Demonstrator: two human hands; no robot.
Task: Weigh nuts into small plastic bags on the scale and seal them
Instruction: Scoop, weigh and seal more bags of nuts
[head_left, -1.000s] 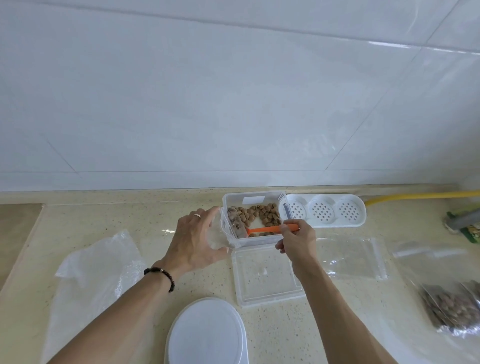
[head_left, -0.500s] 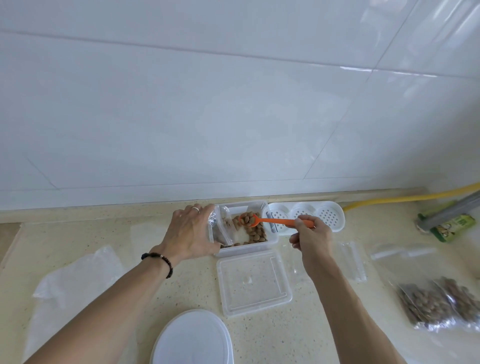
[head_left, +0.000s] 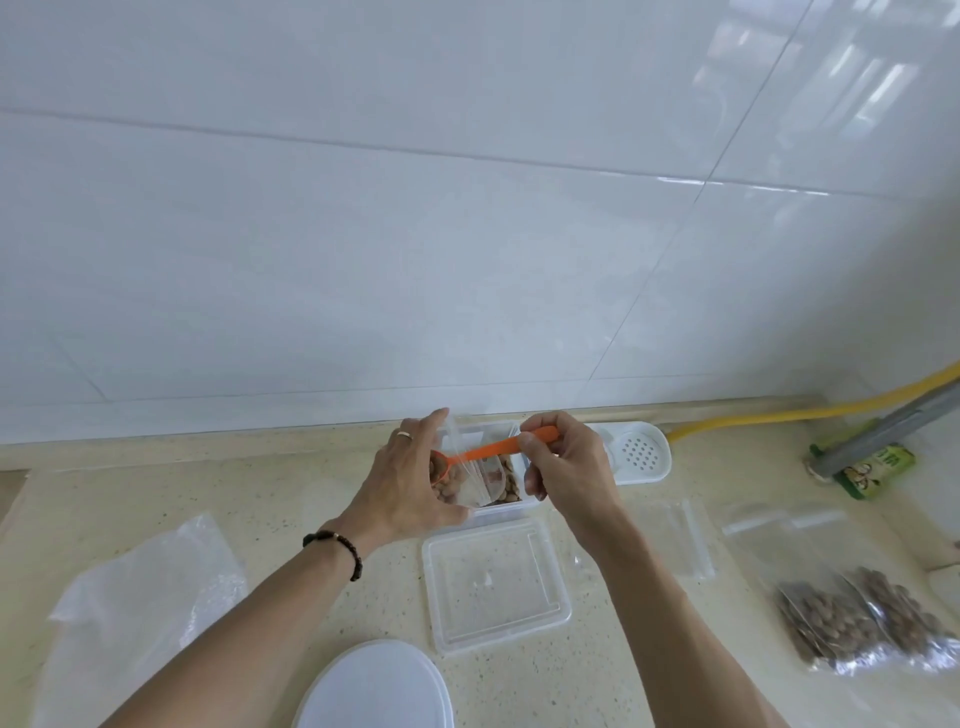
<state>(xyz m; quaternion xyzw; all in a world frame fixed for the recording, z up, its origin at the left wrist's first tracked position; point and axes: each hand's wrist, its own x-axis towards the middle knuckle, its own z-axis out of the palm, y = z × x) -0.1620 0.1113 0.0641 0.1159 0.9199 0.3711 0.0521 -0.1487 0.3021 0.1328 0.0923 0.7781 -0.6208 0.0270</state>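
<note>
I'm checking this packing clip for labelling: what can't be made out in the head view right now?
- Scale: none identifiable; the white oval object is cut off by the bottom edge.
- Small clear plastic bag: fill level hidden by the left hand.
- Orange plastic spoon: handle end covered by the right hand.
- Green carton: print too blurred to read.

orange spoon (head_left: 498, 446), brown nuts (head_left: 506, 480) in clear tub (head_left: 511, 506), clear small bag (head_left: 475, 480), clear lid (head_left: 496, 584), white oval lid (head_left: 374, 688), white perforated tray (head_left: 641, 454), yellow hose (head_left: 810, 410), beige speckled counter (head_left: 291, 499), glossy white wall tiles (head_left: 415, 234), dark bead bracelet (head_left: 337, 548)
</note>
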